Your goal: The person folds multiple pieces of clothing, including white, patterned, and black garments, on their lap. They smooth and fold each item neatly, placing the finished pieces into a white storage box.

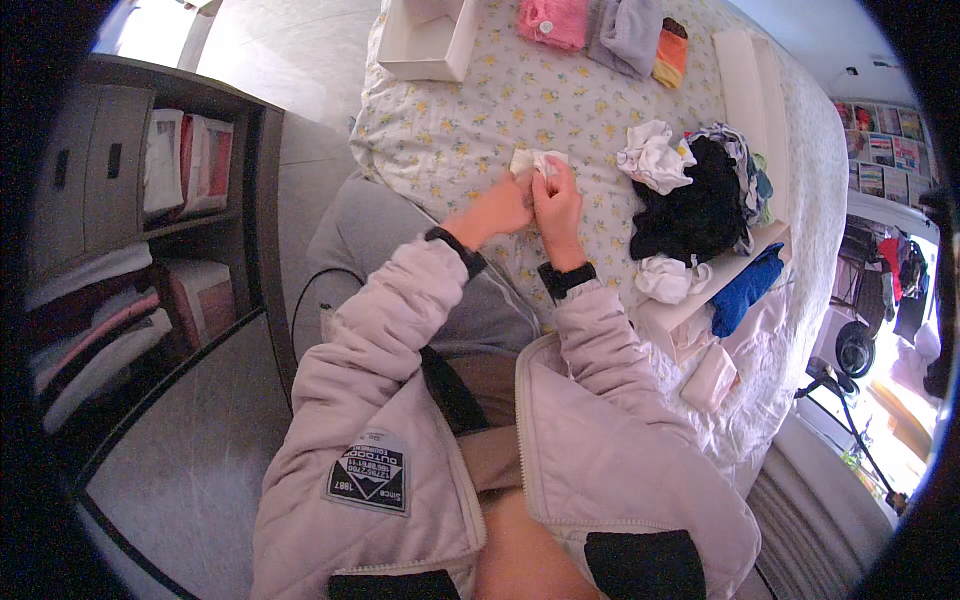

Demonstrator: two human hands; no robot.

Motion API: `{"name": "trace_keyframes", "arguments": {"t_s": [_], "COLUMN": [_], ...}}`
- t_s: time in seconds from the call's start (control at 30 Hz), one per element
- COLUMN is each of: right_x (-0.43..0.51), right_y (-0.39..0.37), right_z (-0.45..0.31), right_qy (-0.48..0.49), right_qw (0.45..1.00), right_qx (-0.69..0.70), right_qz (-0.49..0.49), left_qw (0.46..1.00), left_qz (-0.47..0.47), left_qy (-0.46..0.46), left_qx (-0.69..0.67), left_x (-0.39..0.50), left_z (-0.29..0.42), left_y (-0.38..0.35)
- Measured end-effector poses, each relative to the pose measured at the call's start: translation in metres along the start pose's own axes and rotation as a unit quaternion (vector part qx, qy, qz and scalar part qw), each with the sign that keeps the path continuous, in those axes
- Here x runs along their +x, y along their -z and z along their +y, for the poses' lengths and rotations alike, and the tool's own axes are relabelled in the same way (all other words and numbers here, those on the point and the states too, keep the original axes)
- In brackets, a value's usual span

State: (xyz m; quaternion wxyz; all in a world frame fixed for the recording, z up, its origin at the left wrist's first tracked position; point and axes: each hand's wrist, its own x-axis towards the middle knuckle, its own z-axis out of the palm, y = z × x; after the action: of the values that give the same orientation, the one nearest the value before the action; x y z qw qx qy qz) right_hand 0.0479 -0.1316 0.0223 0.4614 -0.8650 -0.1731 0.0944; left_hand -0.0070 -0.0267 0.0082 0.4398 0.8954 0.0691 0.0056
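Observation:
Both my hands meet over the flowered bedsheet, close in front of my lap. Between them is a small white cloth item, partly covered by my fingers, so its kind cannot be told. My right hand pinches it between thumb and bent fingers. My left hand lies against its left side, with the fingertips hidden behind the right hand. To the right of my hands lies a loose heap with a black garment and a crumpled white cloth.
An open white box stands at the far left of the bed. Beyond my hands lie a folded pink cloth, a grey one and an orange-yellow one. A blue cloth drapes beside a white divider. A dark cabinet is at left.

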Motion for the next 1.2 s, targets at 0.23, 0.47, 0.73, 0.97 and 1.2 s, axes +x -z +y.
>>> {"name": "trace_keyframes", "arguments": {"t_s": [0.23,0.47,0.73,0.97,1.2], "right_x": [-0.022,-0.029,-0.042,-0.052,-0.048], "right_y": [-0.008,0.005,0.016,0.005,0.006], "right_z": [0.0,0.005,-0.012,-0.007,0.012], "right_qy": [-0.031,0.061,0.094,0.081,0.043], "right_qw": [0.999,0.997,0.989,0.996,0.998], "right_qx": [0.005,-0.004,-0.032,-0.025,0.047], "right_qz": [0.018,-0.05,-0.106,-0.017,-0.01], "left_qw": [0.955,0.988,0.968,0.967,0.999], "left_qz": [-0.153,-0.062,0.05,0.11,-0.021], "left_qy": [0.156,0.138,0.245,0.18,0.02], "left_qx": [-0.199,-0.033,0.03,-0.141,-0.032], "left_x": [-0.001,0.004,0.017,0.014,-0.032], "left_z": [-0.018,-0.012,-0.01,-0.027,0.001], "left_y": [0.03,0.024,0.003,0.004,0.02]}}
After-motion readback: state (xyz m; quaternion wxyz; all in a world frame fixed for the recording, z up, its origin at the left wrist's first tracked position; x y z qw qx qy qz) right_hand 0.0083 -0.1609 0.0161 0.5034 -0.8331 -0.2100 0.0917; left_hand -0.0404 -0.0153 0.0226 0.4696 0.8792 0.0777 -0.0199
